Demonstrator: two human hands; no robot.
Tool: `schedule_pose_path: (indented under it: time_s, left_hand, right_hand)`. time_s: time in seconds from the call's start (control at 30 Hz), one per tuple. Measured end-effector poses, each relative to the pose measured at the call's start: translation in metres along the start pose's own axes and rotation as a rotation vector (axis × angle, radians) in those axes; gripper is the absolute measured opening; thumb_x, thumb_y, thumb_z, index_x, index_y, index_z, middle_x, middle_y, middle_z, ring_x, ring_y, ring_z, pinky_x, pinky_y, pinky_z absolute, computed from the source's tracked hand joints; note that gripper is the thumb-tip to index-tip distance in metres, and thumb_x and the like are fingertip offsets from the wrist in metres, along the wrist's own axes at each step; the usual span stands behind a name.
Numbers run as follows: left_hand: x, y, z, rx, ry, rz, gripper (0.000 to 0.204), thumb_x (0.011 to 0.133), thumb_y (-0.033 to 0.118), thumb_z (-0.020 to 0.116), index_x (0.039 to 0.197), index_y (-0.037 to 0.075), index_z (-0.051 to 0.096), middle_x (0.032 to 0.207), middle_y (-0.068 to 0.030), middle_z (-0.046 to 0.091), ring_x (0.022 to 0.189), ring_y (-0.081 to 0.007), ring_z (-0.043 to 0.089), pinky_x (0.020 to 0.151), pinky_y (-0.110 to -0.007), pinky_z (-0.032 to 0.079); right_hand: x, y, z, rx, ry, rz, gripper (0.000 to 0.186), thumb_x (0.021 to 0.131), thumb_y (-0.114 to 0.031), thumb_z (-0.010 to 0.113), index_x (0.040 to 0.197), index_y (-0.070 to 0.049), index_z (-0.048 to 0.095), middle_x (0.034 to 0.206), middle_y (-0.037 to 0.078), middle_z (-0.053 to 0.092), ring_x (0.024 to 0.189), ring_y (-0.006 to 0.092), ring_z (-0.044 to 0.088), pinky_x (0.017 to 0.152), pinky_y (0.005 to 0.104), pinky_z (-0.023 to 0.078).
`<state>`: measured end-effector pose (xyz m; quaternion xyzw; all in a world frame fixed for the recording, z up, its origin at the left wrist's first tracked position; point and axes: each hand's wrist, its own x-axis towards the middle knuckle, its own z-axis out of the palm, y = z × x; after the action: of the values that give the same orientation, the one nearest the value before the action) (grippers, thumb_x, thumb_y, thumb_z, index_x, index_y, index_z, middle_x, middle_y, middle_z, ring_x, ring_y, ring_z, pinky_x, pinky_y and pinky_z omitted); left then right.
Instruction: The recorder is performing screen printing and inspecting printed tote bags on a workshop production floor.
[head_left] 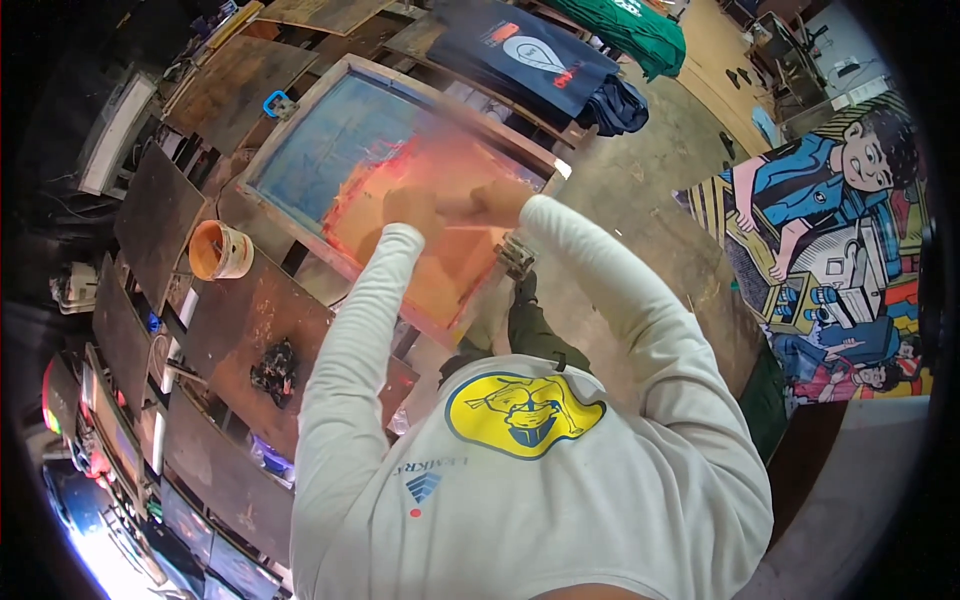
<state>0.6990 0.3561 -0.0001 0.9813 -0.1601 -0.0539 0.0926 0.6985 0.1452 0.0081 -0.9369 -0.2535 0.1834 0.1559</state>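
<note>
A wooden-framed printing screen lies before me, its mesh blue at the far left and smeared with orange-red ink on the near side. Both my hands are over the inked mesh, blurred by motion. My left hand and my right hand are closed around a short blurred bar that looks like a squeegee handle. Its blade is hidden. A metal hinge clamp sits at the frame's near right side, beside my right forearm. Another clamp with a blue handle is at the far left edge.
An ink-stained bucket stands left of the screen, near a crumpled black lump on a dark board. Several dark boards line the left. Dark printed cloth and green cloth lie beyond. A cartoon mural is at right.
</note>
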Motion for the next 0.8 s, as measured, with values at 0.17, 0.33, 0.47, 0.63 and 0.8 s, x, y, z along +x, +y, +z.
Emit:
schedule_pose_path:
  time_s: [0.17, 0.33, 0.47, 0.63, 0.8]
  left_hand:
    - [0.023, 0.021, 0.021, 0.01, 0.117, -0.007, 0.01, 0.069, 0.023, 0.071, 0.076, 0.017, 0.073, 0.076, -0.008, 0.071, 0.078, -0.0282, 0.07, 0.073, -0.044, 0.053]
    - [0.017, 0.016, 0.016, -0.019, 0.066, 0.085, 0.012, 0.071, 0.022, 0.072, 0.081, 0.015, 0.072, 0.081, -0.008, 0.071, 0.081, -0.0281, 0.069, 0.077, -0.042, 0.051]
    - [-0.001, -0.002, 0.015, 0.017, 0.078, 0.218, 0.01, 0.069, 0.018, 0.072, 0.077, 0.013, 0.068, 0.08, -0.007, 0.069, 0.082, -0.0284, 0.067, 0.077, -0.044, 0.048]
    - [-0.021, -0.016, 0.017, -0.121, 0.263, 0.363, 0.016, 0.063, 0.01, 0.07, 0.073, 0.014, 0.059, 0.077, -0.0047, 0.063, 0.081, -0.0275, 0.062, 0.074, -0.043, 0.044]
    - [-0.031, -0.03, 0.016, -0.127, 0.264, 0.388, 0.019, 0.059, 0.01, 0.069, 0.072, 0.014, 0.056, 0.074, -0.0039, 0.06, 0.077, -0.0269, 0.06, 0.072, -0.041, 0.043]
  right_hand:
    - [0.011, 0.016, -0.021, -0.183, -0.145, 0.075, 0.044, 0.081, -0.051, 0.065, 0.095, -0.009, 0.072, 0.09, 0.019, 0.071, 0.085, 0.0372, 0.068, 0.078, 0.0465, 0.053]
    - [0.005, 0.009, 0.0, -0.188, -0.072, 0.143, 0.036, 0.076, -0.043, 0.068, 0.087, -0.009, 0.074, 0.087, 0.019, 0.071, 0.084, 0.0376, 0.068, 0.075, 0.0463, 0.055]
    - [-0.022, -0.041, 0.014, -0.152, -0.079, 0.128, 0.025, 0.073, -0.031, 0.067, 0.076, -0.006, 0.073, 0.084, 0.018, 0.071, 0.081, 0.0367, 0.068, 0.073, 0.0467, 0.055]
    - [-0.033, -0.067, 0.03, -0.202, 0.104, 0.161, 0.018, 0.077, -0.025, 0.065, 0.081, -0.011, 0.075, 0.08, 0.015, 0.07, 0.081, 0.0332, 0.068, 0.075, 0.0445, 0.055]
    - [-0.032, -0.085, 0.043, -0.153, 0.149, 0.131, 0.02, 0.076, -0.024, 0.065, 0.075, -0.006, 0.073, 0.077, 0.017, 0.069, 0.078, 0.0336, 0.067, 0.074, 0.0456, 0.054]
